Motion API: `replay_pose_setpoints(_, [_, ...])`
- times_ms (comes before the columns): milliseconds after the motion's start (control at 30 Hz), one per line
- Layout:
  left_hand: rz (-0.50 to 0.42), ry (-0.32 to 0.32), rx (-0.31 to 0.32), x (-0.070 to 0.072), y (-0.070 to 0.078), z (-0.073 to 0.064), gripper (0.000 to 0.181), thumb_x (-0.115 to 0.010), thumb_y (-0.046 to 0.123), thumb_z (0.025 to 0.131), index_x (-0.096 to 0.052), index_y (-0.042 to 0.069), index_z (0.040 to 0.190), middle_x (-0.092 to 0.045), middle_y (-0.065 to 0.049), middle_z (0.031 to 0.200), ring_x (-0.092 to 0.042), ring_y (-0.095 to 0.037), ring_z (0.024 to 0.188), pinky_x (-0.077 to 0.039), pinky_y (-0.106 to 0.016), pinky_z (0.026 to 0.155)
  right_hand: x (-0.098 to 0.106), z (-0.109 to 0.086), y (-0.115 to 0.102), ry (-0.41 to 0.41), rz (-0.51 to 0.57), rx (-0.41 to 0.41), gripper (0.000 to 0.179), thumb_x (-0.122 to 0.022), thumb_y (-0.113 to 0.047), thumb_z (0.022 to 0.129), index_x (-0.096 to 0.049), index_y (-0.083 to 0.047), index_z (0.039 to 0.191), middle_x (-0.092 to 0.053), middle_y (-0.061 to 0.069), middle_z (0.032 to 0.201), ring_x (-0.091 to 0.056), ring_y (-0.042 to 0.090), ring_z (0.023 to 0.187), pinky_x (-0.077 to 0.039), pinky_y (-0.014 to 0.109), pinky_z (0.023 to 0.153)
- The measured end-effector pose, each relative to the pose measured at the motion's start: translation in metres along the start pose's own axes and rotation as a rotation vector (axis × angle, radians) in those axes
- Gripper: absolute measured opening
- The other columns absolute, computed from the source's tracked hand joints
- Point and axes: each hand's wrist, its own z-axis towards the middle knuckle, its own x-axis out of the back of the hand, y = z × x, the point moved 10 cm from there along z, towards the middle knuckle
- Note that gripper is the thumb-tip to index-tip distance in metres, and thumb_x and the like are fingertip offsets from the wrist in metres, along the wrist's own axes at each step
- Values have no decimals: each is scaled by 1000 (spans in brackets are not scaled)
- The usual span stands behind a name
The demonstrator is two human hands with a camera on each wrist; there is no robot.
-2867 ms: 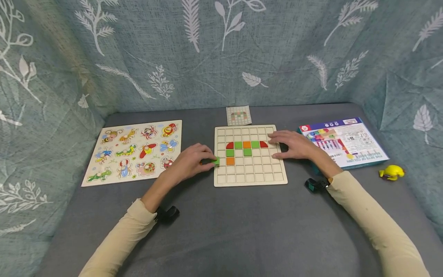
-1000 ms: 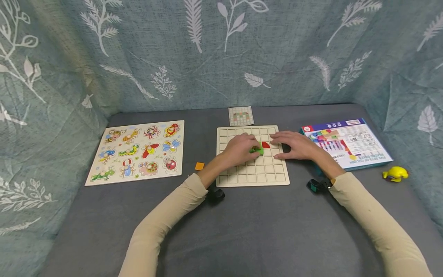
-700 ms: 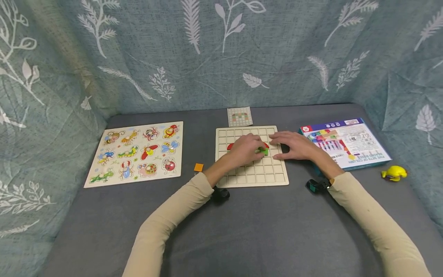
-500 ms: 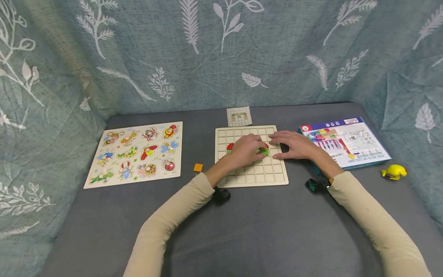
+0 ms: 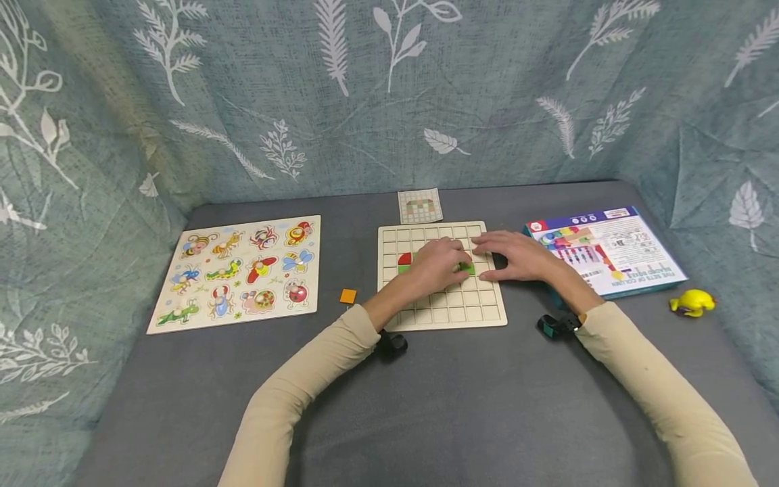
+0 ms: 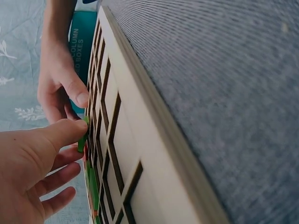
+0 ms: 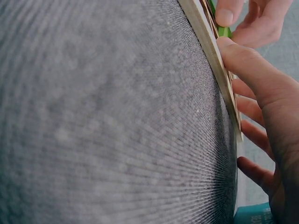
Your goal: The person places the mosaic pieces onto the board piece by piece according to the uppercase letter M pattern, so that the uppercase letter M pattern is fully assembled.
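Note:
The wooden grid board lies flat on the dark cloth in the middle of the head view. My left hand is over it, pinching a green square tile between thumb and index finger, right at the grid's surface. A red rounded tile sits in the grid left of that hand, with a green tile just below it; other placed tiles are hidden under the hand. At the board's right edge rests my right hand, fingers spread and holding nothing. In the right wrist view its thumb tip is close to the green tile.
A loose orange tile lies left of the board. Beyond the board is a small pattern card. An insect peg puzzle is at the left; a teal-sided box and a yellow toy are at the right.
My left hand has carried the green tile from the board's left edge rightward over the grid and lowered it near the right hand. The loose orange tile is uncovered. My right hand stayed put.

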Motion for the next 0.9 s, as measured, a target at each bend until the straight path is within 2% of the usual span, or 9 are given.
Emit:
replay_pose_setpoints(167, [10,-22,14,-2,0,0,20,-68,29,92,-76,18,106,-69,0,106,-60,-18,93,-49,-28,80,-1,0,1,-8,1,-6,57,-71,-43,85,-60,-12,132,-48,13,147,-40,35,138,-32,61,110])
replay_pose_setpoints(267, [21,-61,37,-1,1,-4,23,-66,34,92,-75,22,109,-63,-3,122,-54,-20,107,-48,-32,86,-2,1,1,-5,3,-10,57,-71,-42,85,-60,-12,132,-48,13,147,-40,35,138,-32,61,110])
replay_pose_setpoints(367, [6,-82,40,3,5,-16,27,-65,36,93,-73,22,114,-55,-6,135,-48,-23,120,-47,-35,93,-4,1,0,-7,8,-7,57,-71,-43,85,-60,-12,132,-48,13,147,-40,35,138,-32,61,110])
replay_pose_setpoints(467, [-60,-52,36,11,6,-41,30,-64,34,93,-71,18,117,-55,-7,135,-49,-25,124,-47,-38,98,-7,2,-2,-11,19,-7,57,-71,-43,85,-61,-12,132,-48,12,147,-40,35,139,-32,61,110])
replay_pose_setpoints(567, [-124,4,49,20,-4,-75,29,-65,30,93,-70,15,118,-59,-8,130,-53,-25,122,-47,-39,100,-6,2,-2,-17,13,-12,56,-71,-43,85,-61,-13,131,-48,12,147,-40,34,139,-32,60,111])
replay_pose_setpoints(667, [-144,49,102,29,-28,-109,30,-67,28,92,-69,13,118,-61,-8,128,-54,-25,121,-47,-42,100,-3,0,-1,-20,0,-17,56,-71,-43,85,-61,-13,131,-48,12,147,-40,34,139,-31,60,111])
replay_pose_setpoints(733, [-140,67,161,35,-49,-129,33,-68,29,91,-68,12,120,-61,-8,127,-54,-26,119,-47,-44,100,-2,0,1,-23,-6,-18,56,-71,-43,85,-61,-13,131,-48,12,147,-39,35,139,-31,60,111])
replay_pose_setpoints(833, [-128,82,257,41,-77,-156,37,-70,28,89,-66,11,122,-62,-9,126,-55,-28,117,-47,-46,98,-1,-1,2,-23,-4,-20,56,-71,-43,85,-61,-13,131,-48,12,147,-39,34,139,-31,60,111])
replay_pose_setpoints(900, [-125,92,310,44,-89,-170,39,-72,29,88,-66,11,122,-63,-9,125,-58,-28,116,-47,-47,96,0,-1,2,-22,-3,-19,56,-71,-43,85,-61,-13,131,-48,12,147,-39,34,139,-31,60,111])
